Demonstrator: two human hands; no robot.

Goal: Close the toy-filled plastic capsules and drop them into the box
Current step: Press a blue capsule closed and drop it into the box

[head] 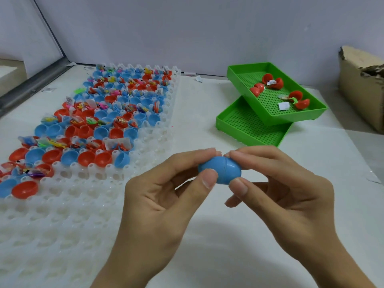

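Your left hand (pixel 164 196) and right hand (pixel 284 196) pinch a blue capsule (pixel 221 170) between thumbs and fingertips, above the table's (pixel 228 235) near middle. Its two halves meet at a thin seam around its middle; the shell is smooth, egg-shaped and opaque. Beside it on the left lies a white tray (pixel 62 215) with red and blue open halves (pixel 99 113) toward its far end, many holding toys. Two green trays (pixel 270 117) sit stacked near the far right edge, a cardboard box (pixel 361 88) beyond them.

Two green trays (pixel 276 113), one cardboard box (pixel 361 86), one closed blue capsule (pixel 223 170).
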